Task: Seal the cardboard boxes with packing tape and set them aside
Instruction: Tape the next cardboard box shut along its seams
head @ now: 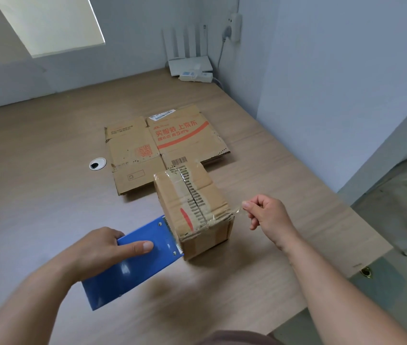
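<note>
Bare forearms (334,282) meet the left hand (97,250) and right hand (269,215); clothing (237,338) is brown.

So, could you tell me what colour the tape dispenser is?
The tape dispenser is blue (head view).

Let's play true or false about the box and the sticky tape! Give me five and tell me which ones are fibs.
1. The left hand holds a blue tape dispenser against the small cardboard box. True.
2. The right hand lies flat and holds nothing. False: its fingers pinch the end of the clear tape.
3. Flattened cardboard boxes lie behind the small cardboard box. True.
4. The small cardboard box has its flaps standing up. False: they are folded shut, with tape over the seam.
5. A white router stands in the far corner. True.
</note>
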Available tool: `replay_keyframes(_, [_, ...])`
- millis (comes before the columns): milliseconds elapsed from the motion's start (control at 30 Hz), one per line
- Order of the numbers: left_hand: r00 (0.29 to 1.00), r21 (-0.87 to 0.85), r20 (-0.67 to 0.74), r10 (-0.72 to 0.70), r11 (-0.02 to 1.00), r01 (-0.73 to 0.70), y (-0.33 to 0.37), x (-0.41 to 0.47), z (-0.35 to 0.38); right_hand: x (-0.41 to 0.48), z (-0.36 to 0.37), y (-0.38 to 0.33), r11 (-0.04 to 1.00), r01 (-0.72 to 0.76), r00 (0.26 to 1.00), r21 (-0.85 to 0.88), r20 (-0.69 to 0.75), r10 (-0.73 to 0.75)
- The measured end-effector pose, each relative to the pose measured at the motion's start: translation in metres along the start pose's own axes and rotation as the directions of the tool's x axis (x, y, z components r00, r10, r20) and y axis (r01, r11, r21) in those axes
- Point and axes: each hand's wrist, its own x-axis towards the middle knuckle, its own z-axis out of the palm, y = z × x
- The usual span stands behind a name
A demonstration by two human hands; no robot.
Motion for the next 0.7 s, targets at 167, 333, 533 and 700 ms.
replay_keyframes(167, [0.998,0.007,0.006,-0.060,0.998,0.060,-0.005,0.010,0.007,0.005,0.016,0.004,1.000,-0.010,0.998,0.007,0.066,0.010])
replay_keyframes(333, [0.997,-0.067,0.018,-0.076,0.995,0.077,-0.002,0.016,0.019,0.006,0.041,0.014,0.985,-0.130,0.979,0.110,0.170,0.110])
replay_keyframes(533, [0.998,-0.078,0.005,-0.069,0.995,0.069,0.000,0.015,0.023,0.008,0.060,0.041,0.972,-0.221,0.974,-0.083,0.028,0.224])
replay_keyframes(700, [0.998,-0.067,-0.013,-0.065,0.996,0.064,-0.001,0.016,0.024,-0.006,0.044,0.009,0.984,-0.122,0.926,-0.133,-0.372,0.065])
